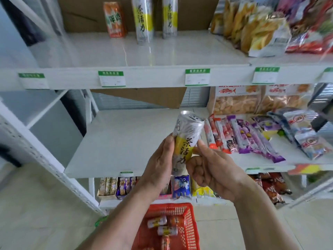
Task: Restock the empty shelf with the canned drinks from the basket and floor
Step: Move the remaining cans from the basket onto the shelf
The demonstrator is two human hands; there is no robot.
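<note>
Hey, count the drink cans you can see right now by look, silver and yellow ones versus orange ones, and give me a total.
Silver-and-yellow cans: 3, two on the upper shelf and one held in both hands.
Orange cans: 5, one on the upper shelf and four in the red basket.
Total: 8

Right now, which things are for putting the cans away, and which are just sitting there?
For the job: silver-and-yellow can held by left hand and right hand; red basket with orange cans; top shelf with three cans already standing.

Just there: snack bags, purple stick packs, price tags.
</note>
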